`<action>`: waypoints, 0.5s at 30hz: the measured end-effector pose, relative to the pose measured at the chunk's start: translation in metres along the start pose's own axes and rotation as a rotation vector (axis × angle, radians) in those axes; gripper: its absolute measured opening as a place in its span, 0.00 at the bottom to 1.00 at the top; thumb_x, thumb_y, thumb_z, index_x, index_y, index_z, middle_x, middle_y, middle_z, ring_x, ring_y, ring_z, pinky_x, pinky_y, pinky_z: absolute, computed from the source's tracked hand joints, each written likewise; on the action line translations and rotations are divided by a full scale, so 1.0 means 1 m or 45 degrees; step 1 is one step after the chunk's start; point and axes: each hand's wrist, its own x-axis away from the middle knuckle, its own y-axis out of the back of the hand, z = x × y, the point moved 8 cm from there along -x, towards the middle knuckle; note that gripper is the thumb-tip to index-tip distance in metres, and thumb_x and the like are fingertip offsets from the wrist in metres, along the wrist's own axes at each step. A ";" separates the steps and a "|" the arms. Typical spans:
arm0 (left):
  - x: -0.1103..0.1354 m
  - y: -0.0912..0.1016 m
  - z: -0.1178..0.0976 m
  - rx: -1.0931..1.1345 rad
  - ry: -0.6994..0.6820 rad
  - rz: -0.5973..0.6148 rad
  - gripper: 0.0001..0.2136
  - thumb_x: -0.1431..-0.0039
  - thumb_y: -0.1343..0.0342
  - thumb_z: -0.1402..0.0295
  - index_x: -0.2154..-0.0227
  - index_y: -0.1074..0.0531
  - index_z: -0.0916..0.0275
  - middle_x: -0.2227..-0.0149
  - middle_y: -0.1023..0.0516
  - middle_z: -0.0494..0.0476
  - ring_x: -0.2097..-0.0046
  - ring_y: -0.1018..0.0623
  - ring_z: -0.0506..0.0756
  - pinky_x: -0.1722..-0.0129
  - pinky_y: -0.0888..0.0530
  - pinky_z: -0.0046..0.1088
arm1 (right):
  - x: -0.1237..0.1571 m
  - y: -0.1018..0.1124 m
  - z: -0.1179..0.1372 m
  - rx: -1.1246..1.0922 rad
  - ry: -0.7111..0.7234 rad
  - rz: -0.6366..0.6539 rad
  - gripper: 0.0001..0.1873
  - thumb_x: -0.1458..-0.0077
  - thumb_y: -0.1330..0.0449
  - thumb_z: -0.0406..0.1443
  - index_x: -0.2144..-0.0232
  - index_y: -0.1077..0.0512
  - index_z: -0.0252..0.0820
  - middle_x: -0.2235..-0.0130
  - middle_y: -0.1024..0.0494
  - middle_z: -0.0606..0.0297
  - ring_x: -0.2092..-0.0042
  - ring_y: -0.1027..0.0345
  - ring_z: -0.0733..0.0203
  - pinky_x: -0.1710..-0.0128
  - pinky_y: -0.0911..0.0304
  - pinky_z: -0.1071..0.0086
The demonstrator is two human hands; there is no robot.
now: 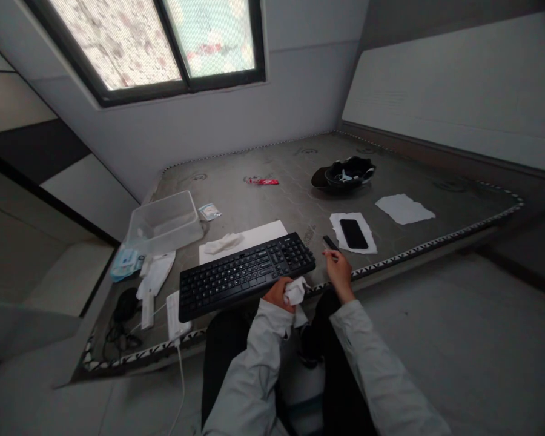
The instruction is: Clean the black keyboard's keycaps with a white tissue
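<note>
A black keyboard (236, 280) lies slantwise along the near edge of the covered surface, partly over a white sheet (272, 231). My left hand (278, 295) is closed around a crumpled white tissue (296, 290) at the keyboard's lower right corner. To the right of the keyboard, my right hand (340, 272) has its fingers bent around a slim, short black object (330, 243), too small and dark to name. Just beyond that hand, a black smartphone (353, 234) rests on a torn piece of white paper (371, 242).
Left are a clear plastic bin (163, 227), a blue-and-white packet (126, 264), a white power strip (177, 318) and a black cable (118, 339). Farther back lie a red item (267, 181) and a dark cap (349, 174). Another paper piece (404, 209) sits right.
</note>
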 end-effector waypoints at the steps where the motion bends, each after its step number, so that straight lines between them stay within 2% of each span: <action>1: 0.000 0.003 0.003 0.033 -0.009 -0.029 0.13 0.52 0.46 0.70 0.61 0.27 0.59 0.65 0.21 0.51 0.65 0.23 0.51 0.64 0.28 0.23 | -0.001 -0.001 -0.007 0.063 0.002 -0.009 0.23 0.43 0.52 0.48 0.67 0.24 0.38 0.62 0.21 0.52 0.62 0.29 0.52 0.59 0.38 0.63; 3: 0.001 0.009 0.006 0.092 -0.047 -0.064 0.08 0.49 0.48 0.67 0.67 0.27 0.60 0.68 0.22 0.51 0.66 0.23 0.52 0.64 0.28 0.24 | -0.001 -0.008 -0.020 0.163 0.015 0.012 0.20 0.45 0.49 0.46 0.68 0.24 0.39 0.63 0.21 0.53 0.60 0.29 0.52 0.58 0.38 0.63; 8: 0.004 0.019 0.013 0.134 -0.049 -0.078 0.11 0.46 0.52 0.61 0.72 0.27 0.60 0.72 0.22 0.53 0.68 0.23 0.53 0.66 0.29 0.26 | -0.005 -0.029 -0.036 0.282 0.010 0.084 0.11 0.49 0.42 0.42 0.70 0.23 0.43 0.67 0.21 0.59 0.64 0.29 0.57 0.62 0.37 0.67; 15: 0.004 0.015 0.009 0.174 -0.089 -0.044 0.11 0.47 0.52 0.62 0.75 0.27 0.60 0.74 0.24 0.53 0.70 0.25 0.53 0.68 0.30 0.26 | -0.017 -0.056 -0.043 0.369 -0.007 0.152 0.09 0.50 0.39 0.40 0.69 0.23 0.42 0.65 0.21 0.56 0.63 0.28 0.56 0.62 0.37 0.67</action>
